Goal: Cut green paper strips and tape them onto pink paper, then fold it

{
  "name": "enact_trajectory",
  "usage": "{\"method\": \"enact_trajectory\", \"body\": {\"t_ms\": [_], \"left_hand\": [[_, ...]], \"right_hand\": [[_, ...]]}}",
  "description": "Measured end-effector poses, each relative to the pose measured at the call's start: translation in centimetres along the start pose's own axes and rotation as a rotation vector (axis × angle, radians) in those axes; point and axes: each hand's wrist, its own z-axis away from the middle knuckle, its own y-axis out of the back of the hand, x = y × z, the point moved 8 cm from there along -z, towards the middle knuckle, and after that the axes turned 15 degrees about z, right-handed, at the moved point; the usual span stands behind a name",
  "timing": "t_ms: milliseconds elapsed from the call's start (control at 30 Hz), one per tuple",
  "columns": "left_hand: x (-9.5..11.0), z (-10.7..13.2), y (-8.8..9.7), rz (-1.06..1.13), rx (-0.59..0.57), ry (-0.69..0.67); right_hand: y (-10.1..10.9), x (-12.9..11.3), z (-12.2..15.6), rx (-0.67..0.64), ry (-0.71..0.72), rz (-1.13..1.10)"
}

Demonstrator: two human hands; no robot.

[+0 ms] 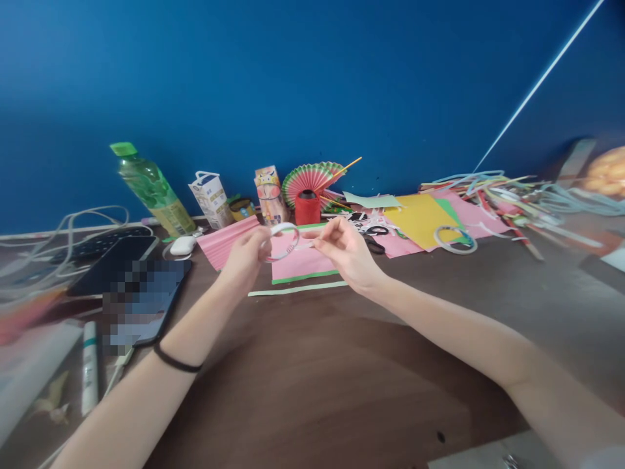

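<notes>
My left hand [245,259] is closed round one side of a white roll of tape [285,227], held up over the table. My right hand [350,255] pinches a thin, whitish strip of tape [305,245] that seems to run from the roll; where it joins is blurred. Under both hands lies a pink sheet of paper with green edges [303,268]. A pale green paper strip [293,289] rests just in front of that sheet. Pleated pink paper [225,242] lies beside my left hand, partly behind it.
At the back stand a green bottle [153,189], small cartons [269,195] and a folded paper fan [310,185] by a red holder [307,212]. Scissors [375,245], yellow paper [415,218] and another tape roll [455,247] lie right. A phone [166,303] and marker [90,371] lie left.
</notes>
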Motion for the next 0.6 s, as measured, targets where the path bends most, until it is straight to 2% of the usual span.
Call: {"method": "enact_trajectory", "body": {"t_ms": [100,200,300,433,533,600], "left_hand": [[2.4,-0.4,0.6,-0.153,-0.018,-0.126],[3.2,-0.6,0.3,-0.571,-0.112,-0.183],[1.6,-0.4,-0.5,-0.924,-0.301,-0.181],[-1.3,-0.1,-0.9,-1.056,-0.512,-0.142],[-2.6,0.0,-1.0,-1.181,-0.604,-0.153],[-2.9,0.0,-0.8,-1.251,-0.612,-0.144]], "right_hand": [[0.6,1.1,-0.2,0.055,-0.052,-0.008],[1.2,1.8,-0.5,0.106,-0.071,-0.003],[1.8,2.1,-0.7,0.138,-0.064,0.019],[2.6,2.5,-1.1,0.171,-0.086,0.068],[2.8,2.7,-1.3,0.179,-0.102,0.069],[2.8,2.8,-1.4,0.172,-0.113,0.065]]}}
